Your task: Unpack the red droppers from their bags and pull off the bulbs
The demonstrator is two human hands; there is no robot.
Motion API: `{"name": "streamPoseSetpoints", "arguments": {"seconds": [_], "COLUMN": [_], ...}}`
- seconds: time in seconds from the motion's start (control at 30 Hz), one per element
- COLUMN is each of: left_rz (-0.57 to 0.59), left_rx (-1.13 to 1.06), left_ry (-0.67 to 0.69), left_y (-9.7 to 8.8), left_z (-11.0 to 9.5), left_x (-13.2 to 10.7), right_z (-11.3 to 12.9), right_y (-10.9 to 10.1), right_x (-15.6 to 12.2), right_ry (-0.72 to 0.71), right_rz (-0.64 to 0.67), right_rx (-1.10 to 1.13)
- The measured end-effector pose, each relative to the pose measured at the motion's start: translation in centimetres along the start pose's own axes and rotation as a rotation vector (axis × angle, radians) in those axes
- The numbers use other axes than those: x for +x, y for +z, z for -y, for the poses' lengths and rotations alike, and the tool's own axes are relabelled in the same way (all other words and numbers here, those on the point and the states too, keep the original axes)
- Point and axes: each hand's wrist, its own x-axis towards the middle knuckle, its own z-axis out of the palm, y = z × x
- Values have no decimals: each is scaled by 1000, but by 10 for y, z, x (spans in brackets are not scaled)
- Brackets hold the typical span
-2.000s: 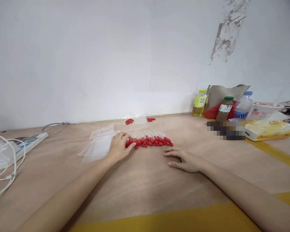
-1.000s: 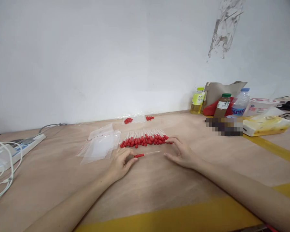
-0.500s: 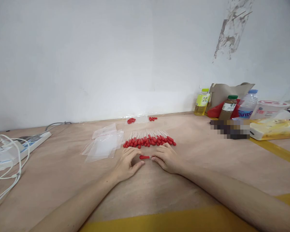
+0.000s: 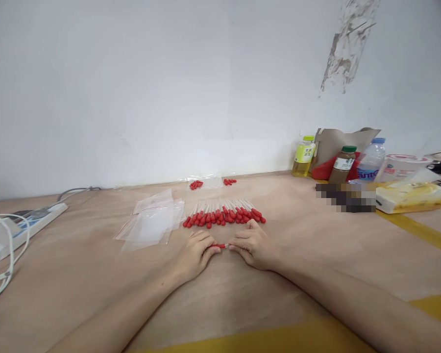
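A dropper with a red rubber bulb and a clear tube (image 4: 220, 246) is held level just above the brown surface. My left hand (image 4: 196, 252) pinches its red bulb between thumb and fingers. On the other side, my right hand (image 4: 256, 247) grips the clear tube, most of which is hidden in the fingers. Just beyond both hands lies a row of several droppers (image 4: 224, 214), red bulbs toward me and clear tubes pointing at the wall. Flat clear zip bags (image 4: 150, 223) overlap to the left of the row.
Small red bulbs (image 4: 196, 185) lie on clear plastic by the wall, with a second group (image 4: 230, 182) to their right. At left sit a power strip (image 4: 40, 225) and white cables (image 4: 11, 255). Bottles (image 4: 303, 157), a bag and a tissue pack (image 4: 413, 197) stand at right.
My left hand has closed from a loose, parted curl onto the red bulb of the dropper. The right hand keeps its grip on the tube. The view has shifted slightly.
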Motion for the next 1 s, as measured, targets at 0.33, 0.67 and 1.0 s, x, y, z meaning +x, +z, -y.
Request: {"name": "streamPoseSetpoints", "arguments": {"seconds": [0.33, 0.67, 1.0], "left_rz": [17, -64, -209], "left_rx": [36, -88, 51], "left_ry": [49, -56, -231], "left_y": [1, -6, -37], "left_z": [-1, 7, 28], "left_x": [-1, -9, -19], "right_z": [2, -15, -15], "right_y": [-4, -11, -9], "right_x": [-3, -15, -8], "right_ry": [1, 236, 249], "right_rz": [25, -20, -94], "right_rx": [28, 183, 169]}}
